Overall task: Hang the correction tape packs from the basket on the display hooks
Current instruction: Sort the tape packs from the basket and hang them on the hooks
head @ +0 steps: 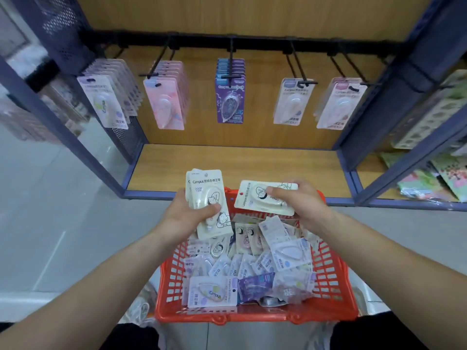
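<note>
We're collecting matching cream packs over the basket; these aren't hung yet.
Left hand grips an upright stack, holes up, likely batching one design. Right hand pinches one sideways pack. The display hooks are well above.

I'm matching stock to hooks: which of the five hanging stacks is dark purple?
The middle stack, third from either end; its cards are deep purple, the rest pale pink or lilac.
</note>
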